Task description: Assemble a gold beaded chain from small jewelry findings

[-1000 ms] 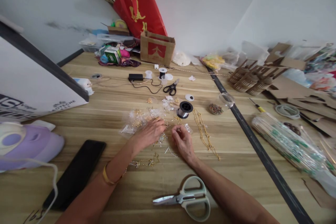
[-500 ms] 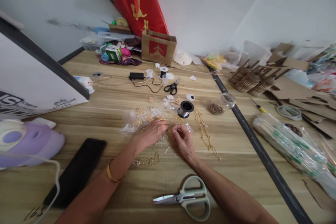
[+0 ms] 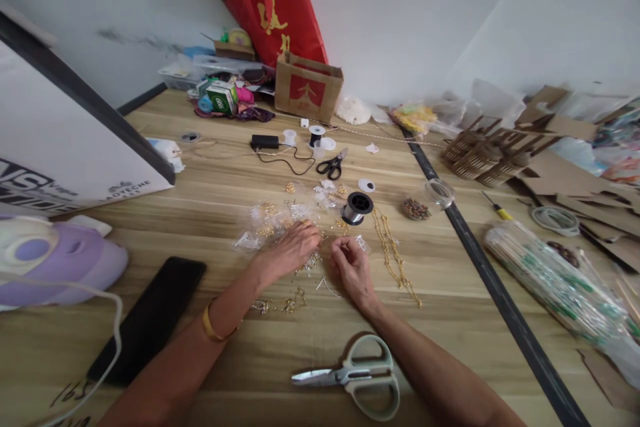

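My left hand (image 3: 295,244) reaches over the pile of small beads and findings (image 3: 311,263), its fingers bent down and held together. Whatever its fingertips touch is too small to make out. Close by on the right, my right hand (image 3: 351,265) is closed in a pinch, its side resting near the table; anything in the pinch is hidden. Small clear bags of gold parts (image 3: 265,221) lie beyond my left hand. A spool of thin wire (image 3: 357,208) stands past my right hand, and a gold chain (image 3: 393,253) lies to its right. Nearer me is a beaded chain (image 3: 283,305).
Pale-handled scissors (image 3: 357,373) lie between my forearms. A black phone (image 3: 150,320) is at the left, by a purple-and-white device (image 3: 60,260). Black scissors (image 3: 331,165) lie farther back. A bead dish (image 3: 416,208) and wrapped sticks (image 3: 555,273) are at the right.
The whole view has shifted slightly, so things sit a little farther right. My hands stay over the same spot, with only slight finger movement.
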`<state>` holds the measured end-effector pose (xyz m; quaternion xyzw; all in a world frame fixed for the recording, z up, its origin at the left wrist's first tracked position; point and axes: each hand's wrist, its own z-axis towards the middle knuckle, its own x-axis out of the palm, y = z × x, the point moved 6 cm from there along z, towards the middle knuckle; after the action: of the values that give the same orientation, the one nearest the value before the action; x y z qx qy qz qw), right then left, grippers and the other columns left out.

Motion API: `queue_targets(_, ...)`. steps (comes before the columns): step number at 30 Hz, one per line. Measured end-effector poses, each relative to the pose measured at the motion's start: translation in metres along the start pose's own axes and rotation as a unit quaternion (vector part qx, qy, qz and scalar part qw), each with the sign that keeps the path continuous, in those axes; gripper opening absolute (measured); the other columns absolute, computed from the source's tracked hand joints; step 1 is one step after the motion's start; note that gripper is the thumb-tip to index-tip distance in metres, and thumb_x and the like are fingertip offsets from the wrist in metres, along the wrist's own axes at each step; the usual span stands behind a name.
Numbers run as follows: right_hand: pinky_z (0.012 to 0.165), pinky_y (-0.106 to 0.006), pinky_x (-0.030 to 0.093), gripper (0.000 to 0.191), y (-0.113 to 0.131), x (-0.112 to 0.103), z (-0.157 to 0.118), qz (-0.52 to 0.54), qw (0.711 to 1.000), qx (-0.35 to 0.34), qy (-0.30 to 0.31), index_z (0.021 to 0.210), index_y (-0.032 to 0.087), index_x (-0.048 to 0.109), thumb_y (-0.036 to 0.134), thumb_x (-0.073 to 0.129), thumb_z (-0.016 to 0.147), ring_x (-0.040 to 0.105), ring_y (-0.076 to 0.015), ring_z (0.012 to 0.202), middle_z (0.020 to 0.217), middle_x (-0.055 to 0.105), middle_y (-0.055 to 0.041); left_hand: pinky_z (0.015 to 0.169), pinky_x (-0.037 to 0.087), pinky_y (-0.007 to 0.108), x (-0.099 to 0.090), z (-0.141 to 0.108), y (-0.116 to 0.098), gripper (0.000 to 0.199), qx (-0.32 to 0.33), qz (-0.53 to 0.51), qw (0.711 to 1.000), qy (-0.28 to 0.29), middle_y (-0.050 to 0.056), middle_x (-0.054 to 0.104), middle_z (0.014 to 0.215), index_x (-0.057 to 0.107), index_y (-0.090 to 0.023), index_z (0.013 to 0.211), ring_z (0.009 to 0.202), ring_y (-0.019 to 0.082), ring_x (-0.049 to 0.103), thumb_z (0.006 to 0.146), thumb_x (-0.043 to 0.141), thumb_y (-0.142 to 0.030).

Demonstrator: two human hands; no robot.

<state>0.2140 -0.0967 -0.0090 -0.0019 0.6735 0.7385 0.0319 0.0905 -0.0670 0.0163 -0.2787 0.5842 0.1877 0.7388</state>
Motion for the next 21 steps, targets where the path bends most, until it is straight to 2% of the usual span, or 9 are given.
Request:
queue_targets(5, 0.047, -0.022, 0.032, 0.024, 0.000, 0.000, 0.000, 0.002, 1.000, 0.005, 0.002, 0.080, 0.019, 0.052, 0.042, 0.057, 0.084, 0.040, -0.0096, 0.051, 0.059, 0.044, 0.0045, 0.085, 0.044, 0.034, -0.005, 0.003, -0.002, 0.019, -0.003, 0.002, 1.000, 0.024, 0.004, 0.059, 0.080, 0.058, -0.014, 0.074, 0.089, 0.020, 0.054, 0.090, 0.047, -0.013)
queue_targets(10, 0.047, -0.022, 0.032, 0.024, 0.000, 0.000, 0.000, 0.010, 1.000, 0.011, 0.004, 0.080, 0.019, 0.051, 0.042, 0.057, 0.084, 0.038, -0.0093, 0.050, 0.059, 0.043, 0.0049, 0.086, 0.043, 0.033, -0.004, 0.003, -0.003, 0.022, 0.011, 0.012, 0.999, 0.029, 0.004, 0.059, 0.076, 0.058, -0.014, 0.071, 0.082, 0.018, 0.055, 0.090, 0.046, -0.011)
queue_targets(15, 0.047, -0.022, 0.031, 0.023, 0.000, 0.000, 0.000, 0.020, 1.000, 0.009, 0.004, 0.080, 0.019, 0.052, 0.041, 0.058, 0.083, 0.038, -0.0093, 0.050, 0.058, 0.043, 0.0052, 0.087, 0.042, 0.033, 0.000, 0.002, -0.002, 0.021, 0.025, 0.015, 0.999, 0.023, 0.005, 0.058, 0.082, 0.056, -0.014, 0.075, 0.086, 0.018, 0.054, 0.089, 0.043, -0.006)
queue_targets(21, 0.047, -0.022, 0.031, 0.025, 0.003, 0.000, 0.000, 0.007, 1.000, 0.008, -0.003, 0.078, 0.019, 0.052, 0.042, 0.058, 0.082, 0.039, -0.0097, 0.050, 0.058, 0.044, 0.0046, 0.087, 0.042, 0.035, 0.009, -0.001, 0.005, 0.016, 0.028, 0.007, 1.000, 0.012, 0.005, 0.057, 0.085, 0.055, -0.014, 0.078, 0.091, 0.020, 0.052, 0.089, 0.044, -0.009)
